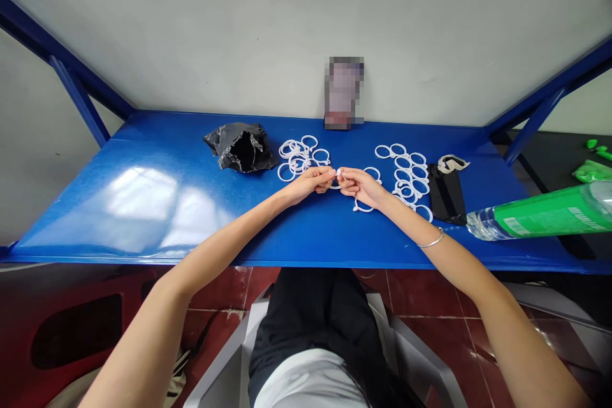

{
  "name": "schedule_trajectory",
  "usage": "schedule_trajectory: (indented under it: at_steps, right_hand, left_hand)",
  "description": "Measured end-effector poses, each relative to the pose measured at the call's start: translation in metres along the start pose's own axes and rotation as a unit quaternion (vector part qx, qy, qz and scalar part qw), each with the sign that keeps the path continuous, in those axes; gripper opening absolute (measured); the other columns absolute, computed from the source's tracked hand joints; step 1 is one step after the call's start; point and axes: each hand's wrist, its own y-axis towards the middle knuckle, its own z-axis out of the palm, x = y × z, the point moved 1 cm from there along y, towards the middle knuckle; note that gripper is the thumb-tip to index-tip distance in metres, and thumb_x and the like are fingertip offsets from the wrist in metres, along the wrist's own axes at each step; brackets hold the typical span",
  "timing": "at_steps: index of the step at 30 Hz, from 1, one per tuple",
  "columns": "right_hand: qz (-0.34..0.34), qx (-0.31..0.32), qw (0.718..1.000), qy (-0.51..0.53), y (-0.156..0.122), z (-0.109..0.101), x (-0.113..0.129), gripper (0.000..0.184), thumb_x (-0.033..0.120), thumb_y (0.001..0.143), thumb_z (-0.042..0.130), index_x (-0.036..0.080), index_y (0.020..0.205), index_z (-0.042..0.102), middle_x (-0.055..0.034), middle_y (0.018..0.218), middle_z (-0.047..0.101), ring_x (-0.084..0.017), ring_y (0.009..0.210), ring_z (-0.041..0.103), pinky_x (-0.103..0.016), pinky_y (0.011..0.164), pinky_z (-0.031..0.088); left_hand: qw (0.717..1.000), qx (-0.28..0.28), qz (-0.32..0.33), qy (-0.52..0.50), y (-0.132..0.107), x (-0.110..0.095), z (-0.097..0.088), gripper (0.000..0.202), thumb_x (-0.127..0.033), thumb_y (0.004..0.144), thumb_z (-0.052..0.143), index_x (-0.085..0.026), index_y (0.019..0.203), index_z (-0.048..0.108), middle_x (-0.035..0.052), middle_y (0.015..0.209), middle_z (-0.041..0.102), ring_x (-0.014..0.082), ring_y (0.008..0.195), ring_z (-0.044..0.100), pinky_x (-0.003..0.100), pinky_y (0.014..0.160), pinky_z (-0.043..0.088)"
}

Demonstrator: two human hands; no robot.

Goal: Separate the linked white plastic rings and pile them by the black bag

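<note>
My left hand (313, 183) and my right hand (359, 185) meet above the middle of the blue table, both closed in a pinch with fingertips almost touching. Between them shows part of a white plastic curtain ring (336, 187); the fingers hide most of it. Left of my hands lies a loose, overlapping pile of white rings (285, 172) with small eyelets. Single rings (364, 205) lie under and beside my right hand. Further right, several more rings (403, 176) are laid close together in a group.
A torn black plastic bag (239, 148) gapes at the back left. A pixelated upright object (343, 94) leans on the wall. At right are a black flat object (447, 196), a cream-coloured strip (452, 164) and a green-labelled bottle (545, 211) on its side. Blue braces flank the table (296, 242).
</note>
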Motion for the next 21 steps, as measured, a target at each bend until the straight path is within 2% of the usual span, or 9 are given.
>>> schedule_trajectory:
  at_steps: [4,9,17,21]
  right_hand:
    - [-0.02,0.012,1.0,0.014,0.0032,-0.0009,-0.0041,0.022,0.026,0.078,0.068,0.017,0.07,0.05,0.0091,0.056,0.026,-0.005,0.048,0.011,-0.018,0.049,0.028]
    - [-0.037,0.022,0.999,0.007,0.0061,-0.002,-0.0086,0.03,0.031,0.081,0.069,0.019,0.066,0.046,0.0066,0.06,0.028,-0.007,0.051,0.016,-0.021,0.053,0.032]
    - [-0.029,0.025,0.999,-0.004,0.0033,0.0015,-0.0095,0.033,0.033,0.085,0.066,0.019,0.065,0.044,0.004,0.064,0.031,-0.009,0.056,0.028,-0.024,0.056,0.034]
    - [-0.043,0.035,0.998,0.023,0.0026,0.001,-0.008,0.037,0.034,0.083,0.069,0.019,0.064,0.041,0.0056,0.062,0.026,-0.008,0.053,0.023,-0.024,0.057,0.033]
  left_hand:
    - [0.999,0.004,0.002,-0.038,0.0011,0.0006,0.0007,0.05,-0.054,0.077,0.07,-0.016,0.062,0.041,-0.0067,0.056,0.028,0.0044,0.048,0.024,0.02,0.048,0.021]
    - [0.998,0.005,0.006,-0.064,0.0021,0.0,0.0011,0.053,-0.051,0.074,0.074,-0.016,0.056,0.037,-0.0062,0.053,0.029,0.0048,0.048,0.023,0.021,0.05,0.024]
    - [0.994,0.026,0.0,-0.107,0.0026,0.0074,-0.0028,0.05,-0.048,0.074,0.076,-0.015,0.056,0.043,-0.0054,0.053,0.031,0.0052,0.049,0.025,0.021,0.052,0.028]
    - [0.989,0.012,0.006,-0.144,0.0012,0.0051,-0.001,0.049,-0.042,0.073,0.079,-0.015,0.056,0.042,-0.0052,0.055,0.033,0.0049,0.049,0.026,0.02,0.053,0.03]
